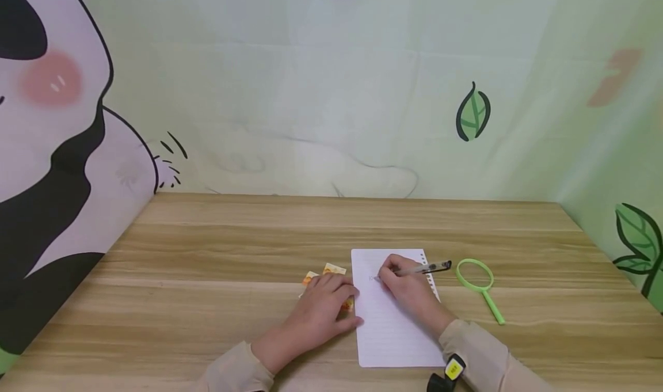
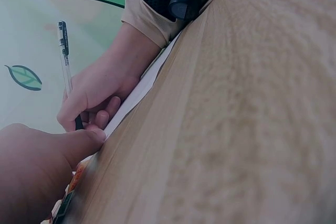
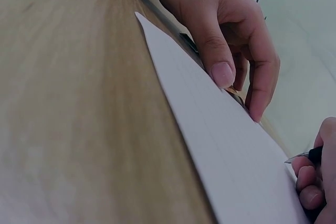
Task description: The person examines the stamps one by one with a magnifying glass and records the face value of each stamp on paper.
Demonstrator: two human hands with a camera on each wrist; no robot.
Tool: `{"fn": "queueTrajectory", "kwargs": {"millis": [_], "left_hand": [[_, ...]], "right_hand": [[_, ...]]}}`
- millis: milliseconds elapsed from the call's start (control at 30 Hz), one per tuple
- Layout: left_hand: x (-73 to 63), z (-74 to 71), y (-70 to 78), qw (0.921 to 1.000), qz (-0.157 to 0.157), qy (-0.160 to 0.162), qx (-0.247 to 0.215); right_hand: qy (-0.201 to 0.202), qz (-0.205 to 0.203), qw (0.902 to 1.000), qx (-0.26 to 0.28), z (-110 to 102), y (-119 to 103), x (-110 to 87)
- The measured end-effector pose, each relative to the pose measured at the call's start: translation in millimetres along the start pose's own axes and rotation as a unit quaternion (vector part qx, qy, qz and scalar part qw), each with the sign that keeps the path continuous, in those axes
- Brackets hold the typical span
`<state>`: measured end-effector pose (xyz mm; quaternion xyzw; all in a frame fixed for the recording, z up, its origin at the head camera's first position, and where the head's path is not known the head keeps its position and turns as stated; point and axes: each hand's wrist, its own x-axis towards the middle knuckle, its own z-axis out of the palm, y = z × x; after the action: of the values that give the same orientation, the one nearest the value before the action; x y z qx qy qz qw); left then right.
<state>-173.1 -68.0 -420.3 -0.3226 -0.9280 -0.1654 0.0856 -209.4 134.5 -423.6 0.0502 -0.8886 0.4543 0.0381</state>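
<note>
A sheet of lined loose-leaf paper (image 1: 396,328) lies on the wooden table, its punched holes along the right edge. My right hand (image 1: 409,288) pinches a clear-barrelled pen (image 1: 435,267), tip down near the upper part of the sheet, where a faint mark shows. In the right wrist view the pen's metal tip (image 3: 295,158) is close to the paper. My left hand (image 1: 323,305) lies to the left, thumb and fingertips touching the sheet's left edge. Beneath that hand are small yellow-orange printed cards (image 1: 335,269), mostly covered.
A green magnifying glass (image 1: 486,291) lies to the right of the paper. A black device with a yellow label (image 1: 454,369) is strapped on the right wrist. Behind the wooden table (image 1: 207,236) hangs a printed backdrop (image 1: 311,92) with leaves and a panda.
</note>
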Motion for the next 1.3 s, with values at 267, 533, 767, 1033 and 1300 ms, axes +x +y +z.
{"fn": "queueTrajectory", "kwargs": {"millis": [267, 533, 767, 1033, 1300], "left_hand": [[-0.1, -0.2, -0.9, 1.0, 0.002, -0.001, -0.002], [0.0, 0.4, -1.2, 1.0, 0.002, -0.001, -0.004], [0.1, 0.8, -1.4, 1.0, 0.002, -0.001, -0.001], [0.4, 1.0, -1.5, 1.0, 0.003, 0.0, 0.003], [0.6, 0.7, -1.6, 1.0, 0.005, 0.0, 0.001]], "right_hand": [[0.019, 0.014, 0.9997, 0.0, -0.1, -1.3, -0.5], [0.024, 0.017, 0.9995, -0.006, -0.6, -2.1, -0.4], [0.022, 0.019, 0.9996, -0.003, -0.1, -3.7, -0.7], [0.01, 0.008, 0.9999, -0.007, -0.9, -1.3, -0.2], [0.003, 0.008, 0.9997, 0.023, -0.6, 1.5, 0.5]]}}
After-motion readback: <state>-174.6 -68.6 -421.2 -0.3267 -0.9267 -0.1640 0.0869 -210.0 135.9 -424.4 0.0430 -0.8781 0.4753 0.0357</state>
